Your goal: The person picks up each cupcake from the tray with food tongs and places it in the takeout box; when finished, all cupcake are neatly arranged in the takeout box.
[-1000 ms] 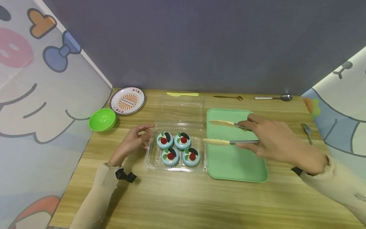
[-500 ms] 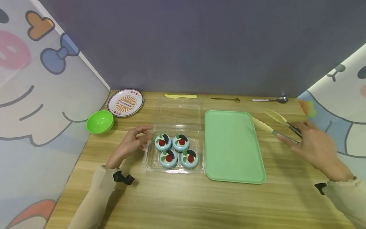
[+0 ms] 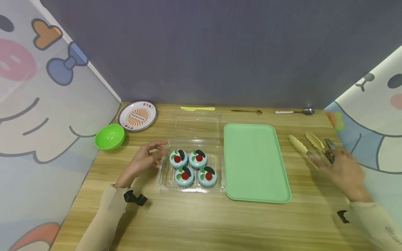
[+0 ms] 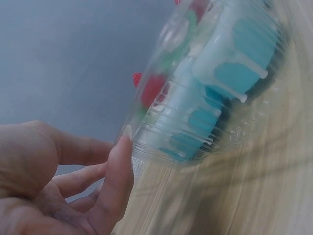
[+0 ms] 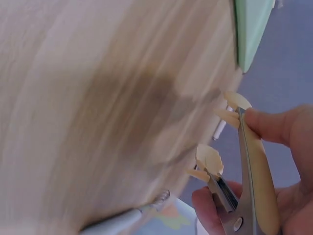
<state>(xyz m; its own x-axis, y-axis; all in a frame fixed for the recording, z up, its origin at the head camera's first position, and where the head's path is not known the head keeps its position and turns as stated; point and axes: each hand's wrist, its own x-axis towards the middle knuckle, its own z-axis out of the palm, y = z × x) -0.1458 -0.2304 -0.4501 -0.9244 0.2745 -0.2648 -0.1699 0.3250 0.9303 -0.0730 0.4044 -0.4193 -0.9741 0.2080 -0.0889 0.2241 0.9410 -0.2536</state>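
Observation:
A clear plastic clamshell box (image 3: 190, 188) lies with its lid laid back, holding several light-blue toy cupcakes (image 3: 198, 159) topped with red berries and green leaves. At its left side, my left hand (image 3: 144, 158) pinches the box rim between thumb and index finger, as the left wrist view shows (image 4: 93, 176). Over the right of the table, my right hand (image 3: 342, 172) grips tongs (image 5: 259, 181) with cream tips, thumb on one arm and fingers on the other. The tongs' tips stand apart with nothing between them. A fork (image 3: 329, 143) lies just beyond them, partly hidden.
A green tray (image 3: 255, 164) lies between the box and the tongs. At the left stand a green bowl (image 3: 110, 137) and a patterned plate (image 3: 138, 115). Along the back lie a yellow knife (image 3: 198, 108), a thin gold spoon (image 3: 246, 111) and a white-handled spoon (image 3: 294, 112).
The right hand has carried the tongs from above the green tray to the table's right side, lower down near the fork. The left hand has stayed at the box's edge.

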